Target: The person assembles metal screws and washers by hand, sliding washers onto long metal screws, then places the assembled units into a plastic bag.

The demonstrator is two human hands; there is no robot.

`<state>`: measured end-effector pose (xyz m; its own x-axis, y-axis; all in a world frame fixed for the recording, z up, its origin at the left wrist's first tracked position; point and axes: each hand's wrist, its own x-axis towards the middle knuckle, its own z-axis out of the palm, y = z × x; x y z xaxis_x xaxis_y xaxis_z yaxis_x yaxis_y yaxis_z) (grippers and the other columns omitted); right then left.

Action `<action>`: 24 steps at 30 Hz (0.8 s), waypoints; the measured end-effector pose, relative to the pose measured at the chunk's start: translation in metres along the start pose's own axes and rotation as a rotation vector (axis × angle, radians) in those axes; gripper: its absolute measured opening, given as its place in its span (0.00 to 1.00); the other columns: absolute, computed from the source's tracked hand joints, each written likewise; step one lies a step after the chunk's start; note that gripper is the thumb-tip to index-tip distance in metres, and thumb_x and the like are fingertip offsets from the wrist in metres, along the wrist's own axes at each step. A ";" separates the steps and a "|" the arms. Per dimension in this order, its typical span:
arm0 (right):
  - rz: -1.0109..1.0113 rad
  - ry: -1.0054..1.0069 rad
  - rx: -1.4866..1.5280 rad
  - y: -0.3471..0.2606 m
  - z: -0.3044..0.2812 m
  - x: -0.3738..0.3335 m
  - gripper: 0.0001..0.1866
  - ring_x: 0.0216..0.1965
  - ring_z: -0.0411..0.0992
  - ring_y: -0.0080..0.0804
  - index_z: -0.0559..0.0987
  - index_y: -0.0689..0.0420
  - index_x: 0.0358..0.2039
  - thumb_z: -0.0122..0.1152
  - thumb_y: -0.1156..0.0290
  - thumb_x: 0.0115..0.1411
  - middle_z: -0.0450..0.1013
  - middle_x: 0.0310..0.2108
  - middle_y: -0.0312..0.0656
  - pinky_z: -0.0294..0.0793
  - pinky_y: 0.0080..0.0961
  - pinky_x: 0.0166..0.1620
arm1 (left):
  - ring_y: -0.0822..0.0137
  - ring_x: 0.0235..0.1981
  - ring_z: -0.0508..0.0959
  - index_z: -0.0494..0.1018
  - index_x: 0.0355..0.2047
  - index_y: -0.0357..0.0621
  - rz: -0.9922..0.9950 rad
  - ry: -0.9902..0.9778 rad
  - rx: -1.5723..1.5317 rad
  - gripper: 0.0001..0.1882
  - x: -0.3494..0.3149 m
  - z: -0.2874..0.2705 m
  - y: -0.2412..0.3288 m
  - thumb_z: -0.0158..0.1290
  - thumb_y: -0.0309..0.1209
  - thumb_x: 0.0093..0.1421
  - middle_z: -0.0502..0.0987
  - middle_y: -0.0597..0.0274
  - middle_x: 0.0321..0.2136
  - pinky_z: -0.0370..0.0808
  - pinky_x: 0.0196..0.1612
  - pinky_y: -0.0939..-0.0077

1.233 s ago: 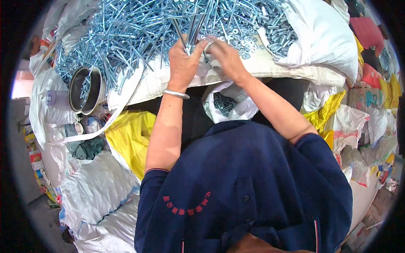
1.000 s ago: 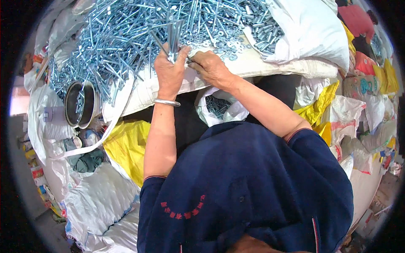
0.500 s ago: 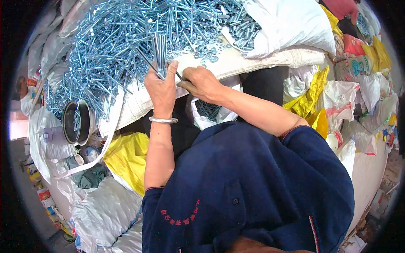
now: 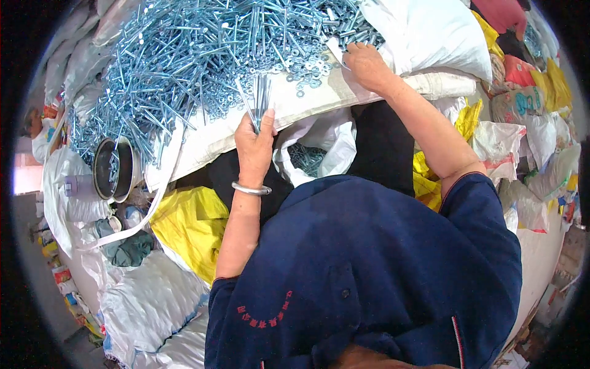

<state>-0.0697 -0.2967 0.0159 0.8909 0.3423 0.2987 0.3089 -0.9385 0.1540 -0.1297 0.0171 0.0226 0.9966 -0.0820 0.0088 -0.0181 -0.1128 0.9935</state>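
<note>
My left hand (image 4: 253, 147), a metal bangle at its wrist, is closed around a bundle of long steel bolts (image 4: 263, 92) that point away from me. My right hand (image 4: 367, 66) is at the far side of the padded white work surface, by a heap of short metal sleeves (image 4: 351, 27). Its fingers curl down at the heap's near edge; what they pinch is hidden. Loose washers (image 4: 307, 69) lie between the sleeves and a large pile of long bolts (image 4: 203, 52). Below my hands stands an open white sack (image 4: 338, 144) with dark metal pieces inside.
A full white sack (image 4: 436, 37) leans on the surface at the right. Left of the pile are a dark round pan (image 4: 126, 172) and a white strap (image 4: 138, 227). Yellow sacking (image 4: 192, 227) lies by my left arm. Another person (image 4: 501, 15) is at the far right.
My right hand has left the bolts in my left hand and moved far and right to the metal sleeves. My left hand has shifted right and nearer, still holding the bundle.
</note>
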 end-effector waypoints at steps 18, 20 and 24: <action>0.583 0.208 2.173 -0.062 -0.027 0.001 0.13 0.34 0.74 0.28 0.73 0.66 0.46 0.57 0.74 0.62 0.75 0.34 0.41 0.74 0.27 0.42 | 0.83 0.15 0.66 0.72 0.34 0.39 -0.172 -0.113 -0.136 0.12 -0.022 0.002 0.010 0.56 0.36 0.62 0.76 0.64 0.19 0.61 0.18 0.87; 0.539 0.197 2.218 -0.073 -0.025 -0.004 0.13 0.34 0.74 0.28 0.73 0.65 0.46 0.57 0.74 0.62 0.75 0.33 0.41 0.74 0.27 0.42 | 0.83 0.15 0.65 0.71 0.34 0.39 -0.160 -0.132 -0.159 0.12 -0.024 0.003 0.010 0.57 0.36 0.61 0.76 0.64 0.19 0.60 0.17 0.87; 0.521 0.172 2.235 -0.099 -0.040 -0.010 0.13 0.32 0.74 0.27 0.73 0.65 0.45 0.58 0.74 0.61 0.75 0.32 0.40 0.75 0.27 0.42 | 0.83 0.14 0.65 0.71 0.34 0.39 -0.170 -0.171 -0.194 0.12 -0.028 0.004 0.014 0.58 0.35 0.61 0.76 0.63 0.19 0.60 0.16 0.88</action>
<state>-0.1226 -0.2059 0.0352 0.9995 0.0240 0.0226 0.0049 0.5679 -0.8231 -0.1578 0.0140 0.0362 0.9556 -0.2457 -0.1625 0.1801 0.0506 0.9823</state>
